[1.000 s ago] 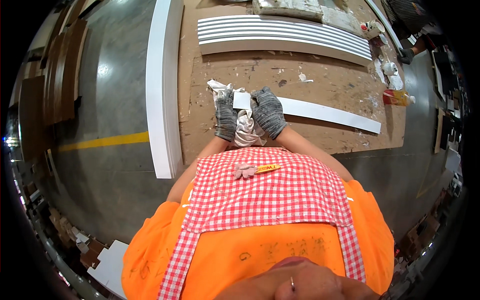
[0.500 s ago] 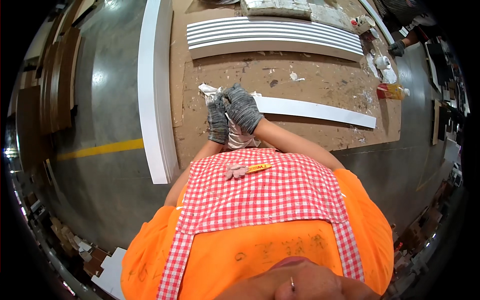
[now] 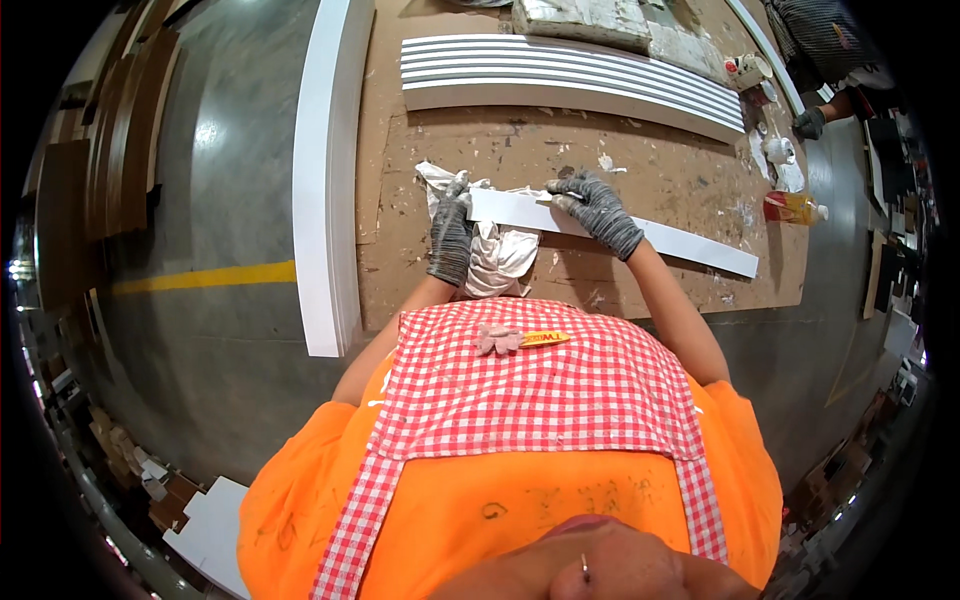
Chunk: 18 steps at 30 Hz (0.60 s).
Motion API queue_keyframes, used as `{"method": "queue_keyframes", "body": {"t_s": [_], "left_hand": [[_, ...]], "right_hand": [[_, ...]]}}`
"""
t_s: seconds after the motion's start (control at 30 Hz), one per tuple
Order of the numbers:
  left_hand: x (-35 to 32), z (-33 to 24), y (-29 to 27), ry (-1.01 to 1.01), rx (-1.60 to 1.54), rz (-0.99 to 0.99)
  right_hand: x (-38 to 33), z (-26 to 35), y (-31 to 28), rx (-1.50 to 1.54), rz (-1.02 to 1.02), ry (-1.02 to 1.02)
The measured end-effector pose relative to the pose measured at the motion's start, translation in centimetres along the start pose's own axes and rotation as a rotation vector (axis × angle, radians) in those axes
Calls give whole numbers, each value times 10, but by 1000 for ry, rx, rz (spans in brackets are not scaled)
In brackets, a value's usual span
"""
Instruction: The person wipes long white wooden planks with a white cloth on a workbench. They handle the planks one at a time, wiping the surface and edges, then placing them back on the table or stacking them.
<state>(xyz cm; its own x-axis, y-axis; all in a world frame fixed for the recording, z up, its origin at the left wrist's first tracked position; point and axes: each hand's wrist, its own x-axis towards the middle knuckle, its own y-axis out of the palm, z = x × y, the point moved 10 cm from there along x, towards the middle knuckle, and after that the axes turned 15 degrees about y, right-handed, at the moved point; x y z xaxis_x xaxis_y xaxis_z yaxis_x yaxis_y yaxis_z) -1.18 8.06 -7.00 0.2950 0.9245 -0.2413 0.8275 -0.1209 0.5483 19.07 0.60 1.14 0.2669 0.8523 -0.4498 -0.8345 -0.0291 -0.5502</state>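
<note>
Head-worn, looking steeply down over the checked apron [image 3: 540, 390] onto the workbench [image 3: 660, 160] close below; fisheye bending edges toward the rim, concrete floor [image 3: 220, 330] at left

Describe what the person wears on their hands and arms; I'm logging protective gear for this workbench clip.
Both the left hand and the right hand wear dark grey speckled knit work gloves with snug cuffs at the wrist. The forearms are bare from glove cuff upward. Short orange shirt sleeves cover the upper arms, under a red-and-white checked apron.
</note>
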Motion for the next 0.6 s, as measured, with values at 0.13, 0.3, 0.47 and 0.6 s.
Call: {"method": "queue_keyframes", "body": {"t_s": [0.13, 0.3, 0.47, 0.6], "left_hand": [[-5, -4, -3, 181, 186, 163], [-20, -34, 34, 330, 333, 387], [-5, -5, -3, 161, 164, 121], [-6, -2, -4, 98, 61, 39]], "right_hand": [[4, 18, 9, -169, 10, -102], [9, 29, 25, -123, 12, -342], [16, 61, 46, -187, 21, -331], [25, 82, 64, -179, -36, -351]]}}
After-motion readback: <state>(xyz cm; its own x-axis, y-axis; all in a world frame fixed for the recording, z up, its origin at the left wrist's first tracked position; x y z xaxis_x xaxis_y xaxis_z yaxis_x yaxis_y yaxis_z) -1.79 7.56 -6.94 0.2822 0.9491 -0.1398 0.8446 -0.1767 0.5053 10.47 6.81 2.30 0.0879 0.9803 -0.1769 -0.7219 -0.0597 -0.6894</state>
